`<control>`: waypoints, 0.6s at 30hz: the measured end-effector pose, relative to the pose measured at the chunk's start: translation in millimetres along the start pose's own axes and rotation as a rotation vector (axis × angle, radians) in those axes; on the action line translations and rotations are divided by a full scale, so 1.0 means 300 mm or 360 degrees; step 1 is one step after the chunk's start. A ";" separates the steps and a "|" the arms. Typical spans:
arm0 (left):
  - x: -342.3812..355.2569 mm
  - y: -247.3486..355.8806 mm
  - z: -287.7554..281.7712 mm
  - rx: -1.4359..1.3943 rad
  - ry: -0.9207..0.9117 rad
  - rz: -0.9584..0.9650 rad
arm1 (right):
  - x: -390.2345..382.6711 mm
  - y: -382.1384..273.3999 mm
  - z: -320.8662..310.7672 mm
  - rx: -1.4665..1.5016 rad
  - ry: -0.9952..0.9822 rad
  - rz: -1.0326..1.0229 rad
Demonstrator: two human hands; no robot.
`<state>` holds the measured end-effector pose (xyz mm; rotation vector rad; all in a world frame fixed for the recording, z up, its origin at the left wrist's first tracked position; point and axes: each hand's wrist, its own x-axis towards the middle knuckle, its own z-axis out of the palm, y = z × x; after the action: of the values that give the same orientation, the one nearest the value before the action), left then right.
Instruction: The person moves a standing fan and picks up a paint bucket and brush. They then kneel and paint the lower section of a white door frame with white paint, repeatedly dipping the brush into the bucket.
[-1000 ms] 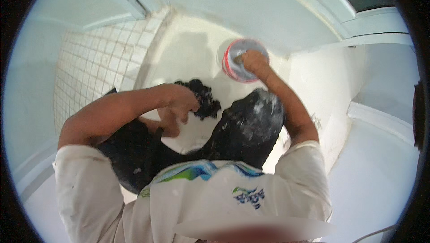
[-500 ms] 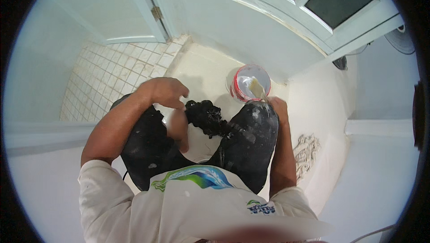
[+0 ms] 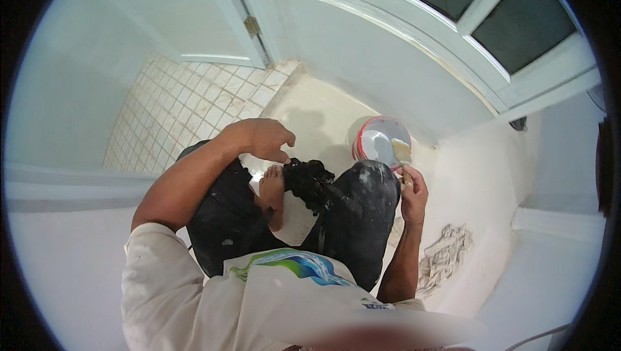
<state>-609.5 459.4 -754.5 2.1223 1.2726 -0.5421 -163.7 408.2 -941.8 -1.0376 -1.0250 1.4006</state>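
My right hand (image 3: 414, 197) grips the handle of a paintbrush (image 3: 401, 152) beside my right knee, its pale bristles over the red-rimmed bucket (image 3: 359, 138). The bucket stands on the cream floor with whitish liquid inside. My left hand (image 3: 262, 139) is over my left knee, fingers bent and apart, holding nothing, just above a crumpled black bundle (image 3: 309, 183) lying between my legs. My bare foot (image 3: 270, 192) shows beside that bundle.
A square-tiled floor (image 3: 187, 99) lies left of a low raised edge (image 3: 278, 92). A pale door (image 3: 220, 21) with a hinge is behind it. A low wall with glazed framing (image 3: 485, 24) curves across the back. A crumpled rag (image 3: 446, 254) lies at right, near side walls.
My right hand has drawn back from inside the bucket to beside my knee, holding the brush. My left hand has risen slightly. The view has tilted, showing more doorway and glazing.
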 end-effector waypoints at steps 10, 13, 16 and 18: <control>0.041 -0.101 -0.072 -0.0040 -0.0049 0.0004 | 0.149 0.025 0.222 -0.0691 0.0357 -0.0104; 0.058 -0.165 -0.123 0.0005 0.0171 0.0004 | 0.183 0.066 0.240 -0.0570 0.0463 -0.0026; 0.169 -0.336 -0.267 -0.0028 0.0875 -0.0335 | 0.222 0.027 0.298 -0.0511 0.0613 0.0100; 0.266 -0.444 -0.436 0.0037 0.1520 -0.0277 | 0.245 0.026 0.308 -0.0443 0.0595 0.0080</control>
<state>-686.4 647.0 -744.7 2.3716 1.9432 0.4839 -259.0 477.0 -929.8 -1.4749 -0.9330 1.0646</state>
